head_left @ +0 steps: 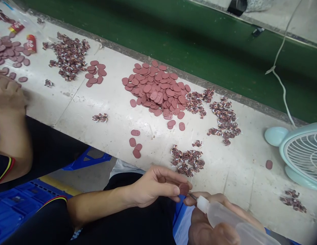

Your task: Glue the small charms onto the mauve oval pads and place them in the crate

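Our left hand point(154, 187) has its grip pinching a brown oval disc point(184, 189) between thumb and fingers, held up near the close edge of the bench point(112, 105), while our right hand point(204, 226) wraps its grip around a translucent bottle point(232, 217). The bottle's metal tip point(192, 196) sits right at the disc's rim; whether it touches, we cannot tell. To do this well, we judge it best to keep the disc still, brace both hands close together, and squeeze lightly so that any flow stays even and clear of our fingertips. Just beyond our hands lies a cluster of small brown-and-white pieces point(187, 161), near enough to be nudged by a knuckle. Farther back we see a big heap of discs point(158, 88), with a few loose discs point(135, 143) nearer us. A pale fan point(303, 153) takes up the right side, and a co-worker's hand point(9, 93) rests at far left, well apart from ours.
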Action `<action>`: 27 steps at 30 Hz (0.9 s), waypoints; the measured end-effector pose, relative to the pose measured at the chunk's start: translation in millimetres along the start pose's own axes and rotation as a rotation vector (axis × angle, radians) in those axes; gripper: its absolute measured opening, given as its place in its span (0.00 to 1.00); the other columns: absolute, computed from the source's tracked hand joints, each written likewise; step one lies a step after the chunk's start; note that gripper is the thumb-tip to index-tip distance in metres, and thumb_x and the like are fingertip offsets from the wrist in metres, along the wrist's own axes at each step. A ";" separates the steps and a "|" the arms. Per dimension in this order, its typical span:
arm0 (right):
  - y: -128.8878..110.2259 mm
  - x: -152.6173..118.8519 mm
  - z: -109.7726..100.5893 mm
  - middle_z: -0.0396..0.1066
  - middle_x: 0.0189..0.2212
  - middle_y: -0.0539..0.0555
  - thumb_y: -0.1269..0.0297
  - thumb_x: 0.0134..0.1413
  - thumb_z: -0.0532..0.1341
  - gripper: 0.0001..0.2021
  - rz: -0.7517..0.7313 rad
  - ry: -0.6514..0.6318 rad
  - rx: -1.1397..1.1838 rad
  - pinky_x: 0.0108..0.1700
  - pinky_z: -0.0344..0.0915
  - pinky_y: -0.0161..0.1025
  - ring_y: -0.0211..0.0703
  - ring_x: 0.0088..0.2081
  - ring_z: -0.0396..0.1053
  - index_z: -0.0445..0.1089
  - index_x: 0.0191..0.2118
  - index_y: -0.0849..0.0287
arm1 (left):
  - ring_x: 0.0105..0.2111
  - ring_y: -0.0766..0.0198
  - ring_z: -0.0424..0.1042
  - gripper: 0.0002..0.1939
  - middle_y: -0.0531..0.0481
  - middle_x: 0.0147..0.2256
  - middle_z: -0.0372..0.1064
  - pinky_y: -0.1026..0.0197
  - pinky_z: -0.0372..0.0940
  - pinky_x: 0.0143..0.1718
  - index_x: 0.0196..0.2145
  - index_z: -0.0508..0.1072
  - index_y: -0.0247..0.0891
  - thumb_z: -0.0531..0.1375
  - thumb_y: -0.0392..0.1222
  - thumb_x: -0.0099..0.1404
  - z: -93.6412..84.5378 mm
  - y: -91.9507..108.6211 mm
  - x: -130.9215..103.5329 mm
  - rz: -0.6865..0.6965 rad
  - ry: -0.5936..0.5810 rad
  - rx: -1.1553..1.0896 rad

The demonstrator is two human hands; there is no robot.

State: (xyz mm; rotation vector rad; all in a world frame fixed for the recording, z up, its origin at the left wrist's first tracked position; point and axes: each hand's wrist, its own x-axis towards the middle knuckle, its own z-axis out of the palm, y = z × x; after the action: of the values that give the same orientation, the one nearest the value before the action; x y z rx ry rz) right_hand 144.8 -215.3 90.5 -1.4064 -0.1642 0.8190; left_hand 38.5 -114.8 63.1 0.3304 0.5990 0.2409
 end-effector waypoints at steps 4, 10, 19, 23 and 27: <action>-8.7 3.8 11.5 0.70 0.21 0.45 0.57 0.51 0.69 0.07 -0.414 0.228 -0.144 0.21 0.66 0.42 0.45 0.21 0.68 0.76 0.38 0.45 | 0.35 0.62 0.81 0.16 0.42 0.42 0.84 0.65 0.76 0.34 0.41 0.87 0.40 0.77 0.42 0.53 0.0 -0.2 1.1 -0.009 0.005 -0.007; -16.4 7.4 10.7 0.71 0.22 0.44 0.48 0.58 0.67 0.11 -0.450 0.102 -0.146 0.17 0.67 0.46 0.48 0.19 0.70 0.73 0.41 0.47 | 0.37 0.61 0.81 0.16 0.42 0.43 0.84 0.66 0.76 0.35 0.41 0.86 0.40 0.77 0.42 0.54 0.3 1.2 0.6 -0.007 -0.004 -0.013; -17.5 9.2 5.7 0.72 0.23 0.47 0.50 0.60 0.66 0.10 -0.449 -0.029 -0.159 0.19 0.70 0.45 0.48 0.22 0.72 0.73 0.39 0.50 | 0.36 0.62 0.82 0.15 0.42 0.44 0.84 0.66 0.76 0.35 0.41 0.86 0.40 0.77 0.41 0.54 2.1 2.5 0.3 -0.014 -0.004 -0.037; -19.7 9.0 -6.9 0.68 0.23 0.48 0.47 0.60 0.65 0.10 -0.381 -0.003 -0.138 0.20 0.70 0.46 0.51 0.23 0.72 0.74 0.43 0.43 | 0.38 0.62 0.82 0.15 0.43 0.44 0.84 0.66 0.77 0.35 0.41 0.86 0.40 0.77 0.40 0.54 2.8 2.9 0.8 -0.006 0.003 -0.046; -28.6 29.5 -52.7 0.64 0.25 0.52 0.40 0.65 0.54 0.17 -0.007 -0.135 0.113 0.17 0.70 0.39 0.44 0.23 0.71 0.74 0.46 0.41 | 0.41 0.58 0.83 0.14 0.43 0.43 0.84 0.67 0.77 0.36 0.41 0.86 0.40 0.76 0.38 0.55 1.3 4.4 -0.2 0.019 0.010 -0.079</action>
State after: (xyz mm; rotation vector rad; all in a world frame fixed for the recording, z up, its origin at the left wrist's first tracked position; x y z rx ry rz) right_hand 207.2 -238.7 95.3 -1.2448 -0.2230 0.9038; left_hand 38.6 -111.1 65.9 0.2593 0.5947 0.2837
